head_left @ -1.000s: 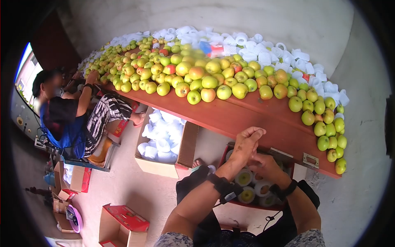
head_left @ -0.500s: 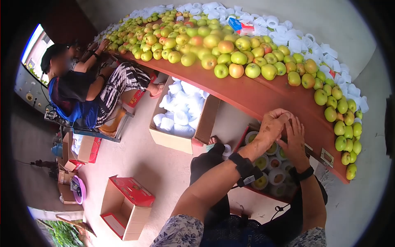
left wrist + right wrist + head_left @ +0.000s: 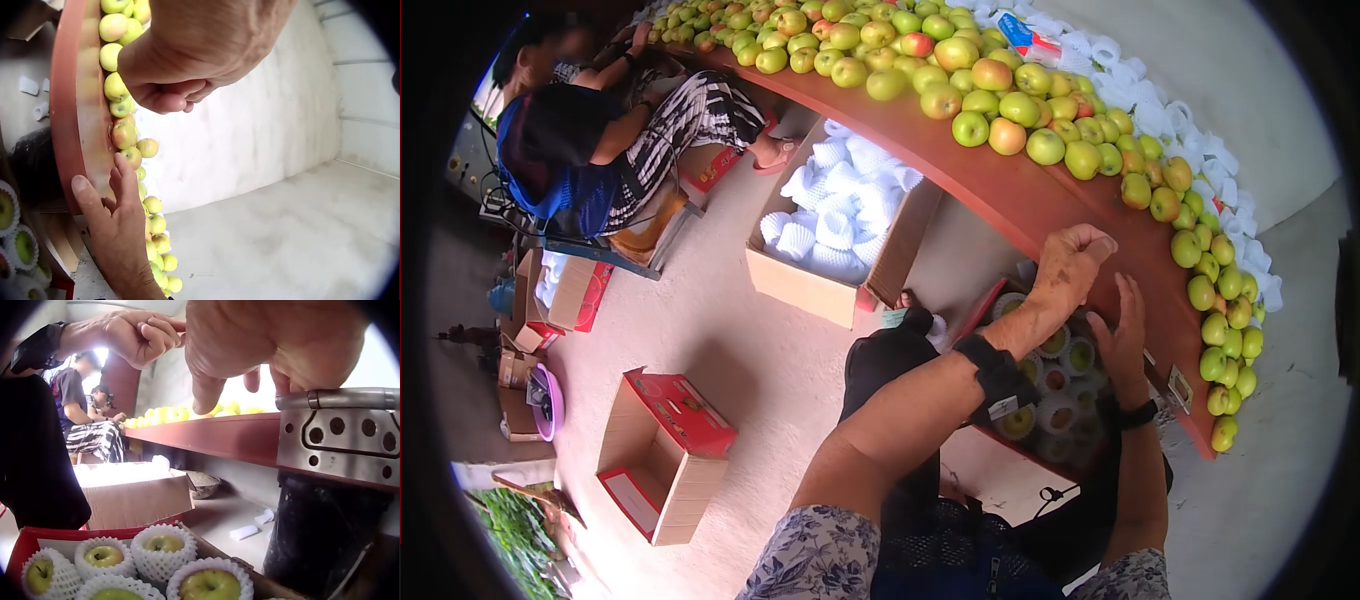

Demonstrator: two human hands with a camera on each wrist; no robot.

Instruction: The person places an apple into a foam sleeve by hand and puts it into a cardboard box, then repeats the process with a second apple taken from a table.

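My left hand (image 3: 1072,265) hangs over the front edge of the red-brown table (image 3: 990,195). Its fingers are curled in, and nothing shows in them. Just below and to its right is my right hand (image 3: 1122,340), fingers straight and spread, holding nothing. In the left wrist view the fingertips of that hand overlap the table edge near the apples. Under both hands stands a red box (image 3: 28,547) of apples (image 3: 103,556) in white foam nets, seen best in the right wrist view. Bare green and reddish apples (image 3: 1045,145) cover much of the tabletop.
Foam nets (image 3: 1170,122) and a blue-and-red packet (image 3: 1028,38) lie behind the apples. A carton (image 3: 800,275) of foam nets stands left of my knees, with a red-and-brown carton (image 3: 695,500) beyond. Another person (image 3: 550,130) sits at the far left. A metal hinge (image 3: 350,431) sits at the table edge.
Half a second ago my hands met at the fingertips; now they are apart, the left above the right. My right fingers have straightened since the first frame. The head view has shifted.
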